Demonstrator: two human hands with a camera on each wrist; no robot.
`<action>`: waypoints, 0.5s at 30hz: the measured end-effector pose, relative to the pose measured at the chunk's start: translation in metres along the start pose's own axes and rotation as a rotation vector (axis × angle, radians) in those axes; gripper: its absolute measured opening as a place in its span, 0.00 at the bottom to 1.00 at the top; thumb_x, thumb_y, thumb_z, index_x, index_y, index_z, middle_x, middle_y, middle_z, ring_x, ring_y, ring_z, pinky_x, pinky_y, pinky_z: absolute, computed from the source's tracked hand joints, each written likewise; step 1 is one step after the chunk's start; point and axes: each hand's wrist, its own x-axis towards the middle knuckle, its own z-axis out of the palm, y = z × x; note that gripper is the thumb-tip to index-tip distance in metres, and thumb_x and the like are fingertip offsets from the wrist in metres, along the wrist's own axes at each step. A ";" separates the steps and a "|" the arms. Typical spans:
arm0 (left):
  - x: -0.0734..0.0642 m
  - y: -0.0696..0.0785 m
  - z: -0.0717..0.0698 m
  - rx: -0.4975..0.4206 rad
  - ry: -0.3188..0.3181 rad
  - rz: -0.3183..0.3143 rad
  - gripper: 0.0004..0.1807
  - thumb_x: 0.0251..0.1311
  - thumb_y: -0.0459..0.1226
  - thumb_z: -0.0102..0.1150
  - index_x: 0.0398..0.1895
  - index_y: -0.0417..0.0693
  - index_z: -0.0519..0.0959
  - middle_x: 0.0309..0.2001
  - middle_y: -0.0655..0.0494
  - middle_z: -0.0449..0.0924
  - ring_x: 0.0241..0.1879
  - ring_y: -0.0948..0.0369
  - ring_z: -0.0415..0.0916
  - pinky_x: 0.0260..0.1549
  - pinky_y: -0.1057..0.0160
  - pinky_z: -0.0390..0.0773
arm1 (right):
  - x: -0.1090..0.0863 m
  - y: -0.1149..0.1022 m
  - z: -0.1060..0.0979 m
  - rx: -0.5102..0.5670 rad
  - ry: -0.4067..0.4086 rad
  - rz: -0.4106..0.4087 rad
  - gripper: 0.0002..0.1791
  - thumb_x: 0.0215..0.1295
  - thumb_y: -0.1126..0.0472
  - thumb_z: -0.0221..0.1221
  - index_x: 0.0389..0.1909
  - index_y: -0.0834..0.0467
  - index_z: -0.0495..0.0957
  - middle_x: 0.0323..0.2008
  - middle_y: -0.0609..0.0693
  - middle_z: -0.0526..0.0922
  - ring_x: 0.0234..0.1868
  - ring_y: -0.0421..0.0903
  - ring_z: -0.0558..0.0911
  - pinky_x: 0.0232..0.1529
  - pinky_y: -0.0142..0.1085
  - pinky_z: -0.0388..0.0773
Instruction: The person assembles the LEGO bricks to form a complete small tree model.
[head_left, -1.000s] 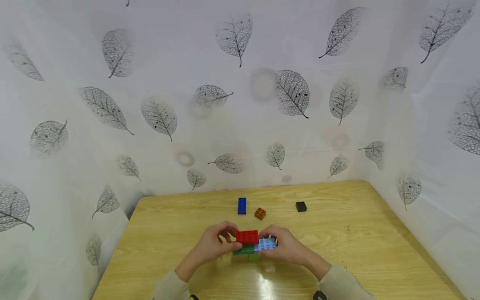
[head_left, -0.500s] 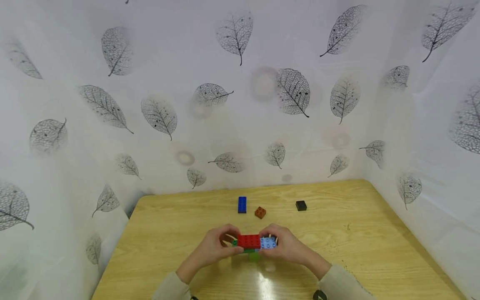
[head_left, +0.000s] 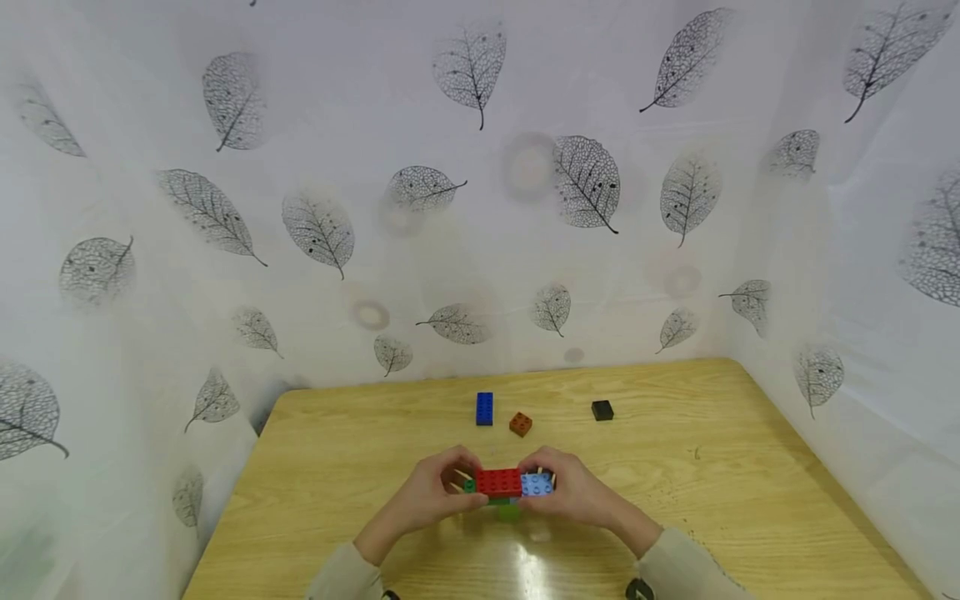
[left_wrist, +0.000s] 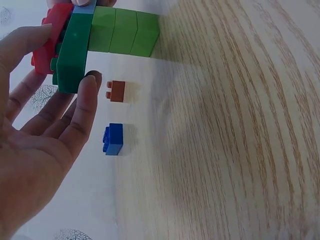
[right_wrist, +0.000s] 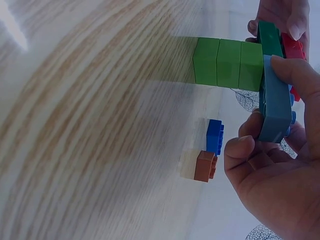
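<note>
Red brick (head_left: pixel 498 482) has shifted a little to the right and toward me compared with one second ago, so that the left end of the dark green brick (left_wrist: pixel 74 55) below is now uncovered. My left hand (head_left: pixel 431 487) holds this red brick; its fingers (left_wrist: pixel 86 102) are bent, with the thumb on the near side, and one fingertip reaches the dark green brick. My right hand (head_left: pixel 566 492) is also bent, and it grips the light blue brick (head_left: pixel 537 485).

For me the important relation is this: the red brick lies between my hands, nearer to the left one, with its long axis parallel to the far edge of the table (head_left: pixel 360 433). It is above the dark green brick, and its right end is beside the uncovered light blue studs. Some green studs show under it, so I judge that it is not fully pressed.

Light green column (right_wrist: pixel 228 62) supports these bricks from below. Toward the far edge of the table lie the dark blue brick (head_left: pixel 484 408), the brown brick (head_left: pixel 521 424) and, more to the right, the black brick (head_left: pixel 602 410).
</note>
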 end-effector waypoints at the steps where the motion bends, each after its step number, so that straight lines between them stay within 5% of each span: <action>1: 0.000 0.000 0.000 0.001 -0.003 0.001 0.16 0.65 0.40 0.73 0.52 0.48 0.81 0.53 0.46 0.85 0.45 0.61 0.84 0.43 0.65 0.84 | 0.000 0.000 0.000 0.001 -0.001 0.001 0.21 0.65 0.48 0.72 0.56 0.49 0.82 0.49 0.46 0.82 0.44 0.39 0.78 0.42 0.32 0.78; 9: 0.001 0.001 -0.001 -0.011 -0.015 0.013 0.15 0.65 0.39 0.73 0.50 0.46 0.81 0.52 0.45 0.85 0.44 0.61 0.85 0.43 0.65 0.85 | 0.000 -0.002 -0.001 -0.005 0.010 -0.017 0.21 0.65 0.48 0.73 0.56 0.49 0.82 0.48 0.46 0.82 0.43 0.39 0.78 0.41 0.31 0.78; 15: 0.000 0.002 -0.001 -0.021 -0.014 -0.001 0.14 0.64 0.39 0.73 0.47 0.45 0.80 0.52 0.44 0.84 0.43 0.59 0.85 0.42 0.66 0.85 | -0.001 -0.006 0.002 -0.025 0.007 -0.081 0.30 0.65 0.45 0.72 0.65 0.50 0.80 0.50 0.46 0.83 0.46 0.39 0.79 0.45 0.32 0.78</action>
